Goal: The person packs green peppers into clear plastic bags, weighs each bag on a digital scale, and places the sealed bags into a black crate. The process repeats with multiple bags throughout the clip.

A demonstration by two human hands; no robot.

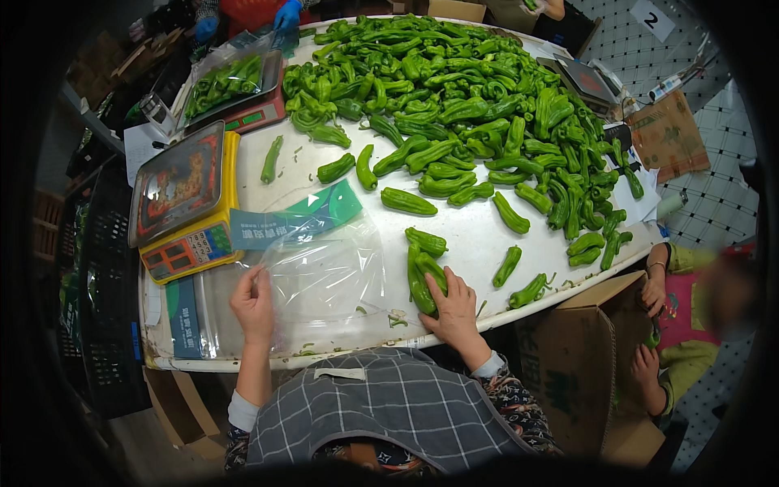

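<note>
My left hand [254, 302] pinches the edge of a clear plastic bag [325, 274] with a green and blue printed band, spread on the white table. My right hand [453, 307] rests with its fingers over a few green peppers [417, 282] near the table's front edge; whether it grips them I cannot tell. Loose green peppers [409, 201] lie beyond, and a large heap of peppers [456, 79] covers the far part. More flat bags [184, 319] lie beside my left forearm.
A yellow scale [234, 176] with a stained tray stands at the left, a red scale [274, 100] with bagged peppers behind it. Blue-gloved hands [287, 14] of a co-worker are at the far edge. At right, a person [688, 304] sits beside a cardboard box [572, 359].
</note>
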